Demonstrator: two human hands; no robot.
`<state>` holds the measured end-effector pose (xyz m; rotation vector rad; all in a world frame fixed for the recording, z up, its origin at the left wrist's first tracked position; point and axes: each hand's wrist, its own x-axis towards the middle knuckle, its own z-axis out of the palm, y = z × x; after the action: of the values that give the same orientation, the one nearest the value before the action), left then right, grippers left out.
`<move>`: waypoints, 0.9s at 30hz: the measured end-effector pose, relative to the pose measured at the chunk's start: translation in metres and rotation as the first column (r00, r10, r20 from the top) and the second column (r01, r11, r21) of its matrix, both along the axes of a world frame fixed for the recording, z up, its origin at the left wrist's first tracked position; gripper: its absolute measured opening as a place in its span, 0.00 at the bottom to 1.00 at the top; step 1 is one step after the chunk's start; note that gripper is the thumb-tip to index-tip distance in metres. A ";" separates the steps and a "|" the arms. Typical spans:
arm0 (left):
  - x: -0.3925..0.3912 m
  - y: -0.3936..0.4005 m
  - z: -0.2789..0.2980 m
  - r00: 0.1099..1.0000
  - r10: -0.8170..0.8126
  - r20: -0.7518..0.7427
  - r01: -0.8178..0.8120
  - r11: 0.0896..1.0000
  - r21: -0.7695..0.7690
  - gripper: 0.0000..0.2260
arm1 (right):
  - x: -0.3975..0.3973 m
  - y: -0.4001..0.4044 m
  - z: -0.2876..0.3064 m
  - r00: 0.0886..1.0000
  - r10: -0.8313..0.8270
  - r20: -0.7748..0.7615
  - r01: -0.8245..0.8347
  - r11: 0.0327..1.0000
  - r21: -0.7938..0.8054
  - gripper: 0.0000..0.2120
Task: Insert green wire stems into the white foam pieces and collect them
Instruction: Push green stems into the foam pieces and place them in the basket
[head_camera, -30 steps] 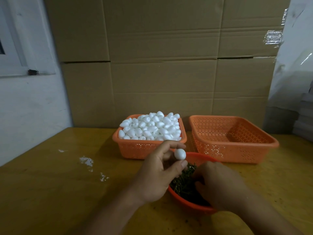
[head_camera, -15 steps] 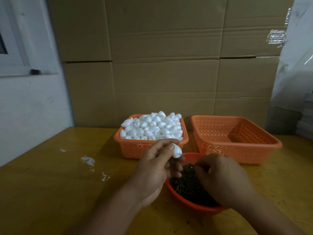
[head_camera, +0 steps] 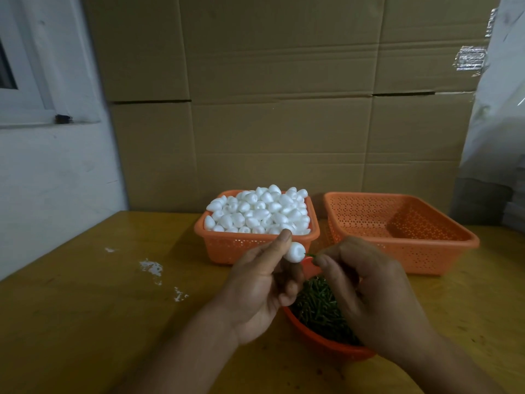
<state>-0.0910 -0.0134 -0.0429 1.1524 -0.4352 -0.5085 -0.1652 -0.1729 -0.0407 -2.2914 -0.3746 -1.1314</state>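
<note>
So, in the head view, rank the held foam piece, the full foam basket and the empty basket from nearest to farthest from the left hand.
1. Held foam piece, pinched in the left hand.
2. Full foam basket, just behind.
3. Empty basket, back right.

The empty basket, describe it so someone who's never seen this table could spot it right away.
Against the cardboard wall at the table's far edge stand two square orange baskets. The empty basket is the right one. Its neighbour is heaped with white foam pieces, while this one holds nothing.
</note>
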 end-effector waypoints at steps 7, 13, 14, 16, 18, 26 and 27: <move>-0.001 0.000 -0.002 1.000 0.003 0.031 -0.003 1.000 0.020 0.19 | -0.001 0.002 -0.002 1.000 -0.019 0.000 0.019 0.999 -0.031 0.05; -0.002 -0.001 -0.004 0.999 0.012 0.052 -0.015 0.999 0.048 0.17 | 0.000 0.002 -0.005 0.998 -0.062 0.022 0.063 0.996 -0.057 0.03; -0.002 -0.001 -0.004 0.998 0.015 0.054 -0.018 0.998 0.052 0.17 | 0.000 0.002 -0.005 0.998 -0.065 0.020 0.066 0.996 -0.063 0.03; -0.002 -0.001 -0.004 0.998 0.024 0.058 -0.027 0.998 0.058 0.16 | 0.000 0.001 -0.006 0.998 -0.065 0.025 0.066 0.996 -0.065 0.04; -0.003 -0.001 -0.004 0.997 0.034 0.066 -0.038 0.997 0.067 0.16 | 0.000 0.000 -0.006 0.997 -0.063 0.034 0.065 0.996 -0.064 0.06; -0.005 -0.003 -0.004 0.993 0.052 0.103 -0.058 0.996 0.062 0.13 | -0.001 0.003 -0.006 0.996 -0.084 0.026 0.085 0.995 -0.052 0.09; -0.005 -0.003 -0.004 0.993 0.055 0.108 -0.061 0.996 0.058 0.12 | -0.001 0.003 -0.007 0.995 -0.095 0.015 0.096 0.995 -0.037 0.09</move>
<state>-0.0965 -0.0165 -0.0469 1.2510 -0.4792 -0.4135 -0.1657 -0.1700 -0.0475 -2.3572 -0.2964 -1.1964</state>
